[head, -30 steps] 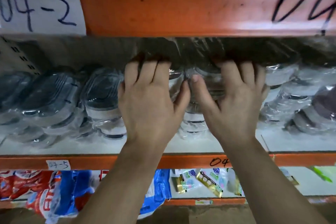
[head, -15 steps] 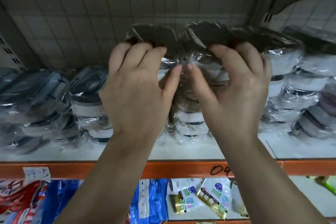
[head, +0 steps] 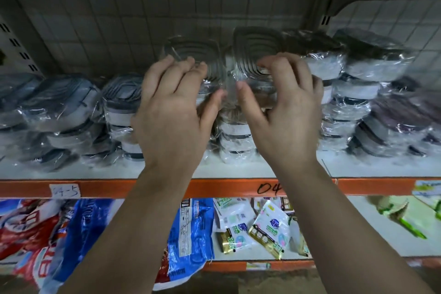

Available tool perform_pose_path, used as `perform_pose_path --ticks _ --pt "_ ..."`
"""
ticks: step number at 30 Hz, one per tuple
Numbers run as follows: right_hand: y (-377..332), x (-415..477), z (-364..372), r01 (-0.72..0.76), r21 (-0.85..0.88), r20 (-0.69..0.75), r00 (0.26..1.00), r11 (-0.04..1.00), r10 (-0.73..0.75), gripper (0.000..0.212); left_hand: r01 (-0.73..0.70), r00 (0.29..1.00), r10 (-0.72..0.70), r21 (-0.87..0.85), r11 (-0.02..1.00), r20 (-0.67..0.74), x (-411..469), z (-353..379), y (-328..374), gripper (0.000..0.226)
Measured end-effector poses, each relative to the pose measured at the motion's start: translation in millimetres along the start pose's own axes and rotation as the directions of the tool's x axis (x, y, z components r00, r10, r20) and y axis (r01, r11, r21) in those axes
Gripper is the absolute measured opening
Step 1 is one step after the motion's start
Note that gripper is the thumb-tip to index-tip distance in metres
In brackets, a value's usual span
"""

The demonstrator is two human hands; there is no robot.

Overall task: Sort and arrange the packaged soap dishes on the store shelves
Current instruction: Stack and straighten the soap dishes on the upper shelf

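Dishes (head: 253, 40), film-wrapped and stacked mid-shelf (head: 358, 169), I judge light, stiff but slippery, so I have left grip (head: 174, 107) and right grip (head: 284, 107) pinching the top pair, fingers over lids, thumbs on front rims.

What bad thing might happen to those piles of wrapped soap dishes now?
1. The left hand grips the top left dish and the right hand the top right dish, both on tall stacks; a careless tug might topple the middle stack.
2. The left piles already lean, so a bump may slide them off the shelf edge.
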State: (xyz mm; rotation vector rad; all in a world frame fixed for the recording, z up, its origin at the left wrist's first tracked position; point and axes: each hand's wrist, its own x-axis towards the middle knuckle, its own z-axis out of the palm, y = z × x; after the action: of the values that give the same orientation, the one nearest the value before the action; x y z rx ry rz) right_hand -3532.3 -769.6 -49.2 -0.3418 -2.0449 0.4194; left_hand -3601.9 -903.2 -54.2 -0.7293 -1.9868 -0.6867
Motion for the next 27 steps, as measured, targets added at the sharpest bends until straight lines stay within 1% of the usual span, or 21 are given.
perform_pose_path --ticks 3,6,9,13,17,21,27 --pt "-4.5 1.3 -0.5 -0.05 0.061 0.01 0.999 0.997 0.049 0.038 -0.008 1.0 0.008 -0.007 1.0 0.013 0.8 -2.6 -2.0 0.04" --pt "-6.9 2.9 -1.3 -0.063 0.11 -0.033 0.997 0.992 0.067 0.031 -0.026 0.999 0.026 0.003 1.0 0.021 -0.2 -6.5 -4.1 0.041" --pt "-9.1 -6.1 -4.3 -0.065 0.101 -0.08 0.994 0.993 0.073 0.025 -0.029 1.0 0.029 0.023 0.999 0.011 -4.2 -13.9 -2.8 0.041" --pt "-15.6 -29.3 -20.5 -0.093 0.105 -0.09 0.991 0.99 0.103 0.025 -0.042 0.997 0.042 -0.01 0.999 0.066 -14.2 -34.7 5.7 0.042" --pt "-32.8 -46.6 -53.9 -0.131 0.082 -0.072 0.988 0.988 0.137 0.026 -0.027 0.993 0.025 0.018 0.999 0.117 -29.1 -71.8 18.7 0.042" --pt "-60.3 -55.3 -96.3 -0.146 0.104 -0.025 0.988 0.984 0.149 0.024 -0.041 0.989 0.036 0.03 0.999 0.141 -36.1 -119.4 33.6 0.041" --pt "-106.2 -44.4 -160.2 -0.23 0.146 0.045 0.973 0.962 0.225 0.029 -0.042 0.987 0.037 0.033 0.999 0.157 -17.5 -198.7 41.7 0.044"
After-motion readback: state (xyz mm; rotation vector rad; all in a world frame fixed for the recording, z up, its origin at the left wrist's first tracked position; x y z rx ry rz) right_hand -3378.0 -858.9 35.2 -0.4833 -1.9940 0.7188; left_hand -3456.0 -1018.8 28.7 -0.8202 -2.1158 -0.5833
